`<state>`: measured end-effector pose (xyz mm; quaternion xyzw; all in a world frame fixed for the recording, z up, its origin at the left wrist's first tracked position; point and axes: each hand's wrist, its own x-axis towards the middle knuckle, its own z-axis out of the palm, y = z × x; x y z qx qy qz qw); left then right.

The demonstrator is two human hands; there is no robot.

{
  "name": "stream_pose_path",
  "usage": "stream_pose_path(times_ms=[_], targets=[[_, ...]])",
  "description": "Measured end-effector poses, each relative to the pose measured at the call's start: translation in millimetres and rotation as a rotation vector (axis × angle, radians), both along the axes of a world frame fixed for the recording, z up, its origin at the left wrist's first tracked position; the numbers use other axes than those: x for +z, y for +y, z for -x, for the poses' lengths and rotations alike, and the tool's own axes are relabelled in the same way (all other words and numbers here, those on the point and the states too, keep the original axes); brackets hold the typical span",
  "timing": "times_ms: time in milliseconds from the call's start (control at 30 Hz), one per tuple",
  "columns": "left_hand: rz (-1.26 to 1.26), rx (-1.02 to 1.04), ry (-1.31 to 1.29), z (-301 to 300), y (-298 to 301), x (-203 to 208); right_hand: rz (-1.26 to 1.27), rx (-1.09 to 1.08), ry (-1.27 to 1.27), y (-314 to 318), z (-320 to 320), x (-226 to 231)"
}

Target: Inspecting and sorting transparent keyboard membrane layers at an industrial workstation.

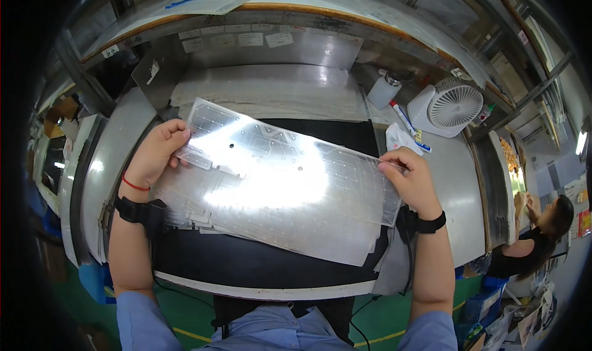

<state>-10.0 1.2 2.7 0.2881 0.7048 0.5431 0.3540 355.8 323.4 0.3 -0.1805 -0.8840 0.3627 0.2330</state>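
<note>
Between my two hands is a thin, shiny, see-through sheet (271, 141) with printed lines, small holes and a notched edge. My left hand (161, 147) pinches its left end between thumb and fingers. Its right end is gripped by my right hand (408, 177), thumb on top. The sheet is tilted, with its left end farther from me, and glare washes out its middle. Beneath it lies a fanned stack of similar sheets (308, 237), partly hidden by the held one. That stack rests on a black mat (259, 268) on the metal bench.
At the back right stand a white fan (455, 104) and a bottle (385, 90). A marker (402, 116) and a crumpled white tissue (399, 138) lie near my right hand. A shelf (296, 13) spans the back. Another person (536, 246) works at far right.
</note>
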Motion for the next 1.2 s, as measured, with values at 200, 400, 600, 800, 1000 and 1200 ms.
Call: stream_pose_path(times_ms=[200, 400, 600, 800, 1000, 1200], targets=[[-0.292, 0.103, -0.153, 34.8, -7.0, -16.8, 0.286, -0.097, 0.298, 5.3, 0.1, -12.9], [-0.436, 0.279, -0.209, 50.8, -14.2, -26.5, 0.065, -0.035, -0.051, -9.8, -1.2, 4.0], [-0.305, 0.227, -0.106, 39.0, -10.4, -22.2, -0.155, 0.176, -0.309, -33.9, 2.1, 21.3], [-0.206, 0.035, -0.091, 33.5, -8.9, -22.4, -0.367, 0.249, -0.305, -57.1, 0.9, 26.0], [-0.134, 0.013, -0.076, 31.5, -6.9, -23.2, -0.362, 0.208, -0.371, -62.4, 3.6, 26.3], [-0.134, -0.002, -0.087, 32.2, -7.6, -23.4, -0.388, 0.218, -0.374, -62.9, 6.6, 31.6]])
